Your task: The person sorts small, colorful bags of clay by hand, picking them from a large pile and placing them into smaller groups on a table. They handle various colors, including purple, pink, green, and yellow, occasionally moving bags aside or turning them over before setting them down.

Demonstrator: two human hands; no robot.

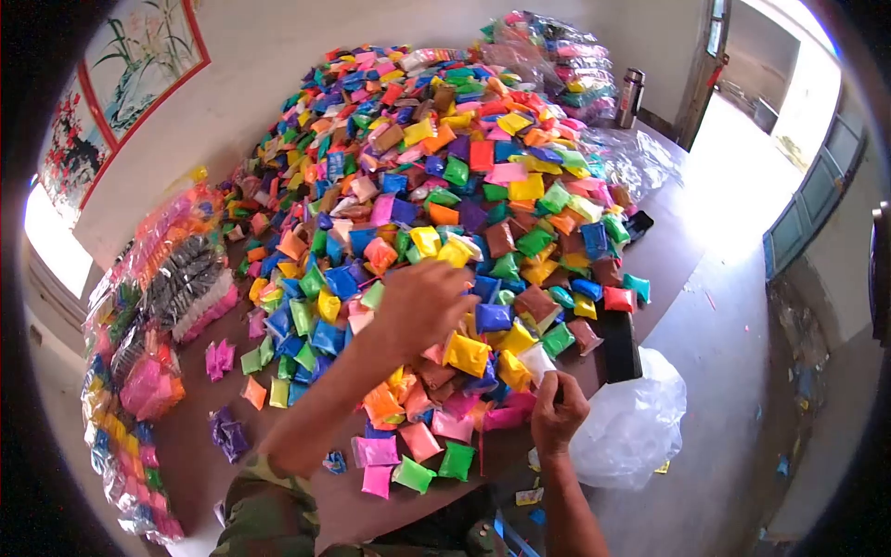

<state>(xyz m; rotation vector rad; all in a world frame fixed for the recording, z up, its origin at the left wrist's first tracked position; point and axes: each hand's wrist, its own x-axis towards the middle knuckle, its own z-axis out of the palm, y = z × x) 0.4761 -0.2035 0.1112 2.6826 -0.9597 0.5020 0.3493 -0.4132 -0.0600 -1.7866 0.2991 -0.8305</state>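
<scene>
A big heap of small, soft, coloured packets [526, 187] covers the table. Over its near middle is my left hand [422, 306], fingers curled downward beside a yellow packet [455, 253]. What those fingers hold, if anything, is hidden. Lower right, my right hand [560, 413] pinches a white packet [536, 362] between thumb and fingers at the heap's edge. A yellow packet [466, 354] lies between the two hands. Closest to me is a small group with a green packet [456, 460], a bright green one [413, 474] and several pink ones [375, 452].
Bagged packets [153, 381] line the table's left side. A clear plastic bag [626, 422] hangs by my right forearm, near a black tray-like object [617, 348]. Bundled bags [580, 70] and a flask [630, 97] stand at the back. A doorway opens at right.
</scene>
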